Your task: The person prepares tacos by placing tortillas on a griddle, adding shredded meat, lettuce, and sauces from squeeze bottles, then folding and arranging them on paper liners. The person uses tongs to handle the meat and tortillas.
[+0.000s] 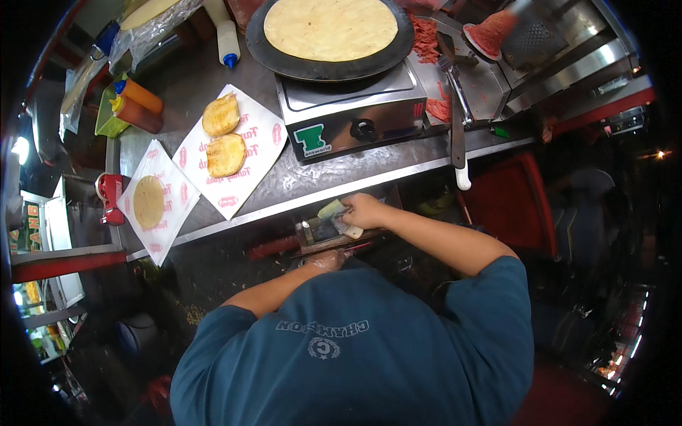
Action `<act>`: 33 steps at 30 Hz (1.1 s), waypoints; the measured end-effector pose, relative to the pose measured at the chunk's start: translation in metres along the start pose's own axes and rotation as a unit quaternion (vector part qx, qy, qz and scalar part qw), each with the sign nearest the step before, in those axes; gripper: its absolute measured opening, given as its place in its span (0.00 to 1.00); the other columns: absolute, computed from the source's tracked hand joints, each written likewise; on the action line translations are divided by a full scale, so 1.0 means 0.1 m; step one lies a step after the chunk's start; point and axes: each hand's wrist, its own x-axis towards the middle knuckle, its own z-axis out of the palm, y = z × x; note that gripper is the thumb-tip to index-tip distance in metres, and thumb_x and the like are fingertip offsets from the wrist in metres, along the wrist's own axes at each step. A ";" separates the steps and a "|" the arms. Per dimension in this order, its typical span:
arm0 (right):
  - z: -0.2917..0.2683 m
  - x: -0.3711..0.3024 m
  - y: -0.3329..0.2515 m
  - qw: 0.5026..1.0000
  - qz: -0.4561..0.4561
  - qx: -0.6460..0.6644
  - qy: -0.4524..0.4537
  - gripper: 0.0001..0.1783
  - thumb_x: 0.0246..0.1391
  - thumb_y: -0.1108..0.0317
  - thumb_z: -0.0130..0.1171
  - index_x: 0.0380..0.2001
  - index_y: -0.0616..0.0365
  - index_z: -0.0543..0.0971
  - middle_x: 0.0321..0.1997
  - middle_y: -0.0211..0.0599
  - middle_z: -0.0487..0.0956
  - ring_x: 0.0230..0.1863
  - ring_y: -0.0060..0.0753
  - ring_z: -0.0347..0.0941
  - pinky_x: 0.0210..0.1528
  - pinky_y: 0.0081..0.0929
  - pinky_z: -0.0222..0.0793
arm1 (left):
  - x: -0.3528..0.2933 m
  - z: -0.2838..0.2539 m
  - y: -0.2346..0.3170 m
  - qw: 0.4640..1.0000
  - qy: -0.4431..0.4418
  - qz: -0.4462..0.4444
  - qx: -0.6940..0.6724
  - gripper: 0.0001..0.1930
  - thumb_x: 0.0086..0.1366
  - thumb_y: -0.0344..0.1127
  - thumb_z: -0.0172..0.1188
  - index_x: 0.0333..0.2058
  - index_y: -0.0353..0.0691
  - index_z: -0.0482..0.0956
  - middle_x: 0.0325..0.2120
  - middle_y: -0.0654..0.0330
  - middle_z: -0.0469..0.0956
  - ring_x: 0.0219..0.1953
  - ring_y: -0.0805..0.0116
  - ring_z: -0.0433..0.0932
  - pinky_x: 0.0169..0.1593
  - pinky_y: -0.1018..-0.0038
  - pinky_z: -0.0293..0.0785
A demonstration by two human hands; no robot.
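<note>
— While the right hand [364, 211] is at the drawer [320, 246], how's the hold?

— Narrow pinch: fingers closed on folded paper notes [330, 210], over the drawer, just below the table [284, 181] edge. Left hand [328, 260] is at the drawer's front; can't tell whether its fingers are wide or closed, mostly hidden.

— Failure modes?

— Notes look gripped at one end. Slack pinch, and one could slip past the drawer. Shutting it early could nip fingers. Dirt could carry from notes to food. Flatbread [330, 28] on the round pan [334, 71] could scorch if the burner [398, 124] is lit; no flame visible. White-handled tool [462, 176] overhangs the edge; a bump could drop it.

— Surface?

— Scuffed dark metal, bright front edge. Two toasted bun halves [226, 155] on a white sheet [241, 192], small round bread [148, 202] on another. Sauce bottles [136, 115] left, pinkish meat shreds [425, 42] right.

— Room?

— Dim. Red panel [511, 206] right, lit stall [30, 292] far left, dark floor [185, 291] with scattered bits.
</note>
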 end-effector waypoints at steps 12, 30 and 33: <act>-0.18 -1.01 -0.56 0.927 -0.335 -0.008 0.166 0.10 0.64 0.65 0.63 0.42 0.60 0.82 0.42 0.43 0.83 0.44 0.51 0.80 0.47 0.42 0.78 | 0.25 -0.43 -0.15 0.998 0.053 -0.026 0.025 0.27 0.75 0.53 0.55 0.62 0.41 0.79 0.61 0.46 0.79 0.63 0.46 0.77 0.67 0.55 0.70; 0.27 -0.02 -1.79 0.936 -0.286 0.202 0.031 0.07 0.66 0.70 0.65 0.39 0.65 0.86 0.34 0.37 0.85 0.29 0.24 0.80 0.34 0.23 0.75 | -1.93 -4.37 -1.54 0.543 0.700 0.319 -0.337 0.30 0.68 0.48 0.70 0.58 0.32 0.72 0.49 0.53 0.78 0.52 0.59 0.79 0.59 0.60 0.74; 0.37 0.44 -2.43 0.924 -0.303 0.225 0.060 0.07 0.67 0.70 0.65 0.39 0.65 0.86 0.32 0.36 0.83 0.29 0.22 0.79 0.34 0.21 0.74 | -1.48 -4.98 -2.09 0.473 0.881 -0.016 0.018 0.39 0.62 0.53 0.76 0.60 0.32 0.69 0.50 0.50 0.79 0.52 0.53 0.79 0.60 0.60 0.75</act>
